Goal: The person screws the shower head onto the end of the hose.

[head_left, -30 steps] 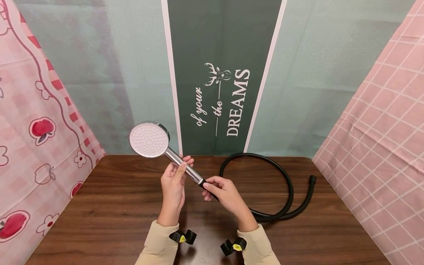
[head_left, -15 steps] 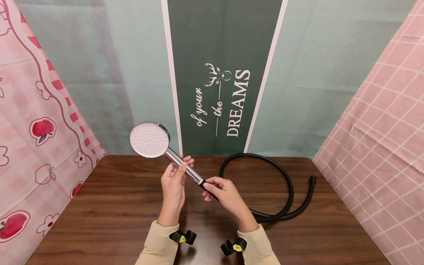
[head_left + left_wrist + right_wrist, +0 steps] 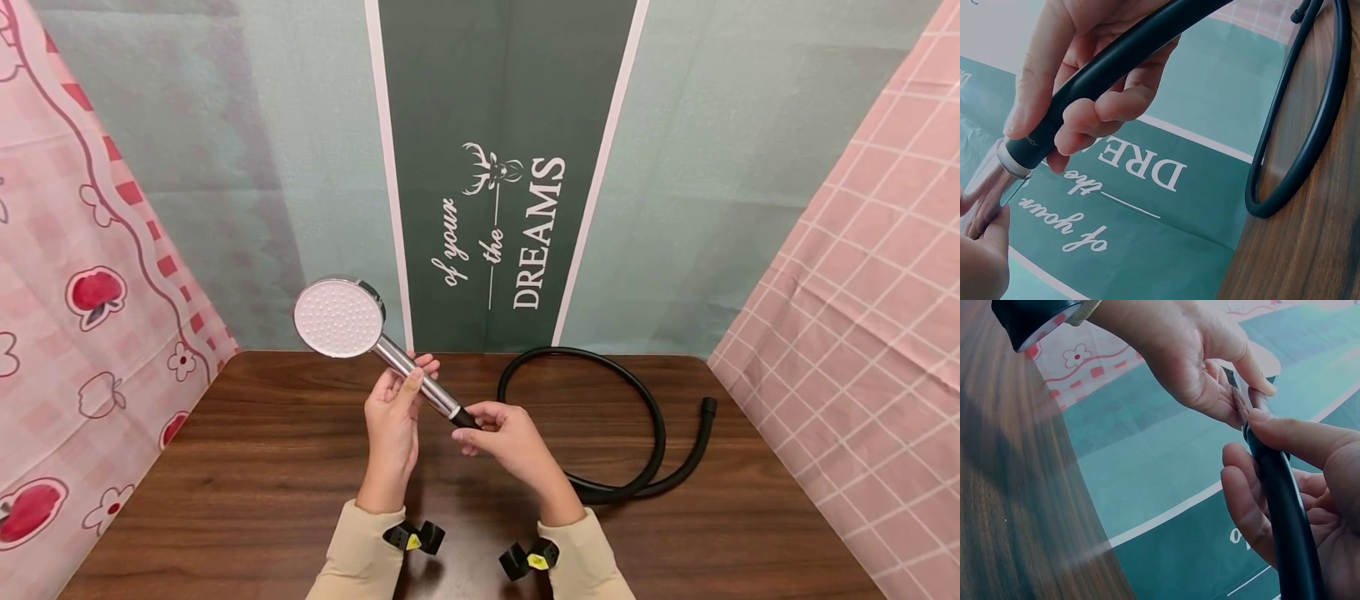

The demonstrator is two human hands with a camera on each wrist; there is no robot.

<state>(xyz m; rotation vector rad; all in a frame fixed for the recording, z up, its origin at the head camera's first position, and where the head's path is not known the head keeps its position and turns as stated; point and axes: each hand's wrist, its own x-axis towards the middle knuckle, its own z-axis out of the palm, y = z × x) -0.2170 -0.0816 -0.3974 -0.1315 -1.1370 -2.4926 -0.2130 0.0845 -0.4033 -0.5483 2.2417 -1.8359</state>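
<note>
A chrome shower head with a white nozzle face is held tilted above the table, face towards the head camera. My left hand grips its chrome handle between thumb and fingers. At the handle's lower end sits the black hose connector, meeting a white collar in the left wrist view. My right hand pinches this connector with thumb and curled fingers. From there the black shower hose runs back past my right palm. The threads inside the joint are hidden.
The hose's remaining length lies looped on the right of the brown wooden table, its free end pointing away from me. A green printed cloth hangs behind, with pink cloths at both sides.
My right thumb has shifted down off the top of the connector, so more of the black connector shows. The left hand and shower head stay nearly still.
</note>
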